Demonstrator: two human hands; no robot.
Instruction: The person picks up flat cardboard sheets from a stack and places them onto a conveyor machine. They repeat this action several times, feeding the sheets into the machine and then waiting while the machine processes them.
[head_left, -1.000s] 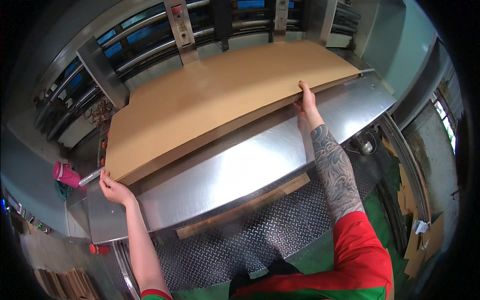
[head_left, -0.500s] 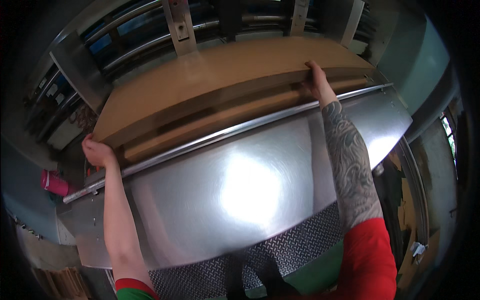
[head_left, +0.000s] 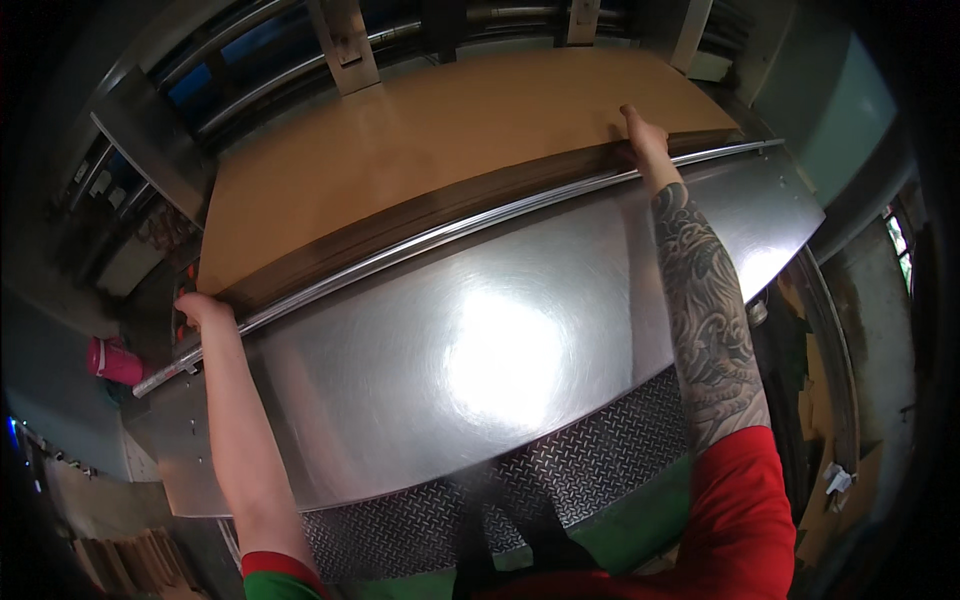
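Note:
A broad stack of brown cardboard sheets (head_left: 450,130) lies flat beyond a shiny metal bar (head_left: 470,222). My left hand (head_left: 207,310) is closed at the stack's near left corner, its fingers partly hidden. Near the right end of the front edge, my right hand (head_left: 646,142) grips the cardboard, thumb on top and the other fingers out of sight below the edge. Both arms stretch forward over a smooth steel table (head_left: 380,360).
Upright metal brackets (head_left: 345,45) and rollers stand behind the cardboard. A pink container (head_left: 115,360) sits left of the bar's end. Below the table is a diamond-plate step (head_left: 600,470). More cardboard pieces (head_left: 140,565) stand at the lower left.
The cardboard's raised front edge has come down, and the gap beneath it has closed up. Both hands stayed at the edge and shifted slightly with it.

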